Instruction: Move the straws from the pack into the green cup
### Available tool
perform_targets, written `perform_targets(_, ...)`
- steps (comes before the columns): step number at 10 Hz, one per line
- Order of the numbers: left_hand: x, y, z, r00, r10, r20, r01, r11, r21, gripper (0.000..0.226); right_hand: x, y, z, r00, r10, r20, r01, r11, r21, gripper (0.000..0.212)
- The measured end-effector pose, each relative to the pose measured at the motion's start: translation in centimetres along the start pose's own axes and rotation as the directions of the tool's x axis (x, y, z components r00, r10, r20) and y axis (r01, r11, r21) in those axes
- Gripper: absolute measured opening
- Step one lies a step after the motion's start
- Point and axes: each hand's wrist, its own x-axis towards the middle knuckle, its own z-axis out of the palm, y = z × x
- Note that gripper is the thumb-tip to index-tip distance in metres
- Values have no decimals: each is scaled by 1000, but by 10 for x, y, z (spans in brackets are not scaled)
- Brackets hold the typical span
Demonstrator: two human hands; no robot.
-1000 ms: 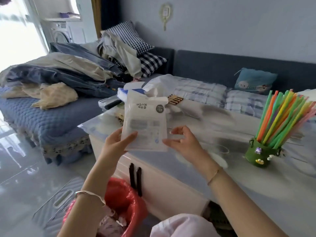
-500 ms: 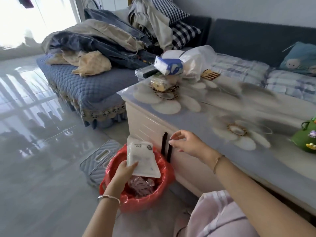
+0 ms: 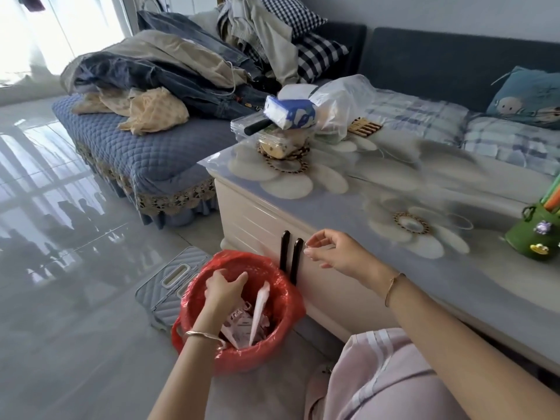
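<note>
Pack [image 3: 259,310] now lies in the near bin [image 3: 285,301], released from your left hand [image 3: 224,286]; your right hand [image 3: 333,253] hangs loosely curled, empty. Straws [image 3: 553,198] stand in the cup [image 3: 533,241] at right, so the transfer looks complete.

We list: pale wall [image 3: 424,10] at the back; bright window [image 3: 45,31] far left, its glare mirrored on the glossy grey tiled floor [image 3: 60,298]; blue quilted sofa [image 3: 145,165] with lace-trimmed skirt and dark blue backrest [image 3: 439,56]; cream cabinet [image 3: 251,225] with two black handles [image 3: 291,256] and flower-printed top [image 3: 394,189]
</note>
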Motion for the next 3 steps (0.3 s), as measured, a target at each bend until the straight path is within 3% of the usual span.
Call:
perform_targets(2, -9, 45, 21, 972, 223, 71, -214, 970, -111, 43, -12, -6, -21, 998, -56, -21, 56, 998, 0, 9)
perform_targets(3, -20, 74, 37, 952, 292, 93, -276, 948, -156, 38, -21, -13, -47, 981, -143, -132, 144, 990, -2, 9)
